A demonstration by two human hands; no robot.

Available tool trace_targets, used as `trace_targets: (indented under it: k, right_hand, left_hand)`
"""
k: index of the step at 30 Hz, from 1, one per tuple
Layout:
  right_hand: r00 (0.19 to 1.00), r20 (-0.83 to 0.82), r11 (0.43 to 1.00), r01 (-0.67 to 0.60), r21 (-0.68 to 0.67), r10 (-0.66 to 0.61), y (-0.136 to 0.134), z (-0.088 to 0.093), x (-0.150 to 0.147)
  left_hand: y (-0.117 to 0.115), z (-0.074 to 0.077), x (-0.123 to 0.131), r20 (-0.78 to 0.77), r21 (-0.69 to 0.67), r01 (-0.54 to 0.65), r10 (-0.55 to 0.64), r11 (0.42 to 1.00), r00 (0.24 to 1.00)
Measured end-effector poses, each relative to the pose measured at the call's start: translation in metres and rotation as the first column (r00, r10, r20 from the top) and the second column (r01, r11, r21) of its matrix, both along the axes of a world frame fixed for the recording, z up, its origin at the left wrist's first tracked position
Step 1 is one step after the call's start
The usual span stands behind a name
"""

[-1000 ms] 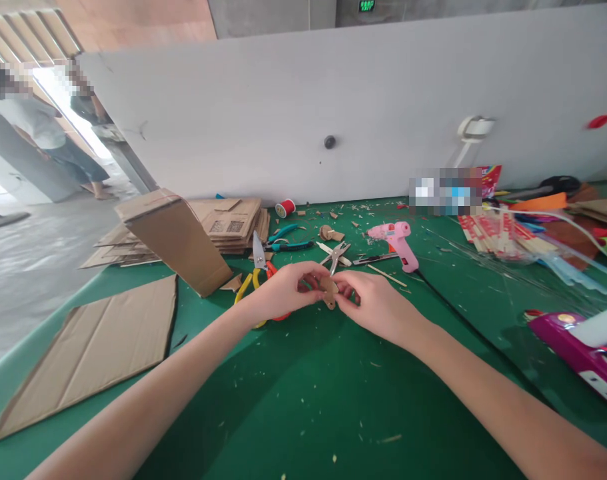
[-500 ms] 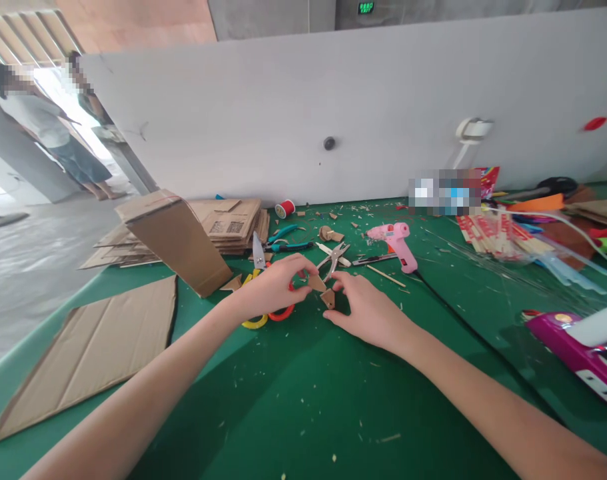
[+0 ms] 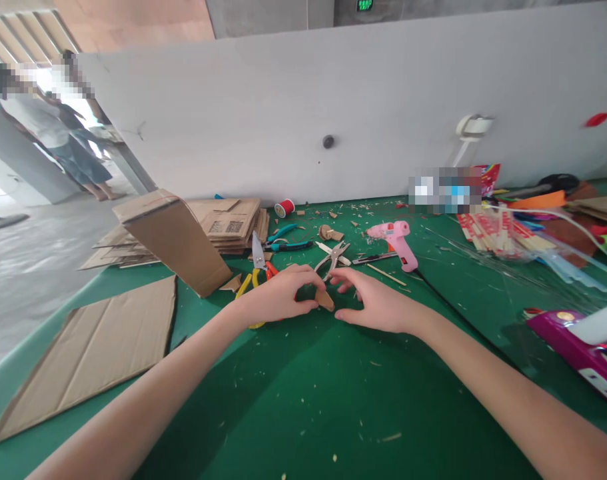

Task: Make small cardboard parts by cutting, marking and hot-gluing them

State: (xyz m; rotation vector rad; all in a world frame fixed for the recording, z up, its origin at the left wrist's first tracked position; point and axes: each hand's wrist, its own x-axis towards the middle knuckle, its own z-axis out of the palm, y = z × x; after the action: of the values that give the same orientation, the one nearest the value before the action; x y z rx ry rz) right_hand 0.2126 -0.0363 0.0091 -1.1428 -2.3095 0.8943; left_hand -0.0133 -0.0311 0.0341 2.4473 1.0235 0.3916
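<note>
My left hand (image 3: pixel 288 295) pinches a small brown cardboard piece (image 3: pixel 325 300) between thumb and fingertips, just above the green table. To its right, my right hand (image 3: pixel 376 301) is open, thumb and fingers apart, its fingertips close to the piece but not on it. Behind my hands lie metal-jawed pliers (image 3: pixel 334 257). Scissors with yellow and red handles (image 3: pixel 258 257) are partly hidden by my left hand. A pink glue gun (image 3: pixel 396 241) lies beyond my right hand, beside a utility knife (image 3: pixel 376 258) and a thin wooden stick (image 3: pixel 386 275).
At left, a tall cardboard box (image 3: pixel 176 243) leans near a flat cardboard sheet (image 3: pixel 90 357) and stacked cardboard (image 3: pixel 233 227). Teal-handled pliers (image 3: pixel 290 246) and a red thread spool (image 3: pixel 284 208) lie at the back. A black cord (image 3: pixel 463 327) runs rightward near a magenta device (image 3: pixel 573 350).
My right hand has let go of the small cardboard piece and moved slightly right, its fingers spreading. My left hand has shifted slightly right and down, still holding cardboard.
</note>
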Motion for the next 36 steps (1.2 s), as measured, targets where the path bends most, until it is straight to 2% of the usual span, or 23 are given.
trace_targets:
  k: [5,22,31,36]
  right_hand:
    - [1.0,0.029,1.0,0.005,0.012,-0.005,-0.001,0.002,0.001]
    - [0.993,0.115,0.996,-0.028,0.09,0.017,-0.002,-0.005,0.001]
    - [0.992,0.122,0.996,-0.03,0.087,0.02,-0.003,-0.003,-0.001]
    - [0.997,0.08,0.992,-0.031,0.118,0.022,-0.002,-0.01,-0.001]
  left_hand:
    - [0.003,-0.005,0.004,0.013,0.005,0.052,-0.052,0.999,0.999]
    - [0.005,-0.009,0.005,0.009,0.019,0.062,-0.062,0.998,0.998]
    - [0.005,-0.012,0.005,0.023,0.046,0.06,-0.061,0.997,0.998]
    - [0.005,-0.012,0.005,0.015,0.02,0.037,-0.037,0.999,0.999]
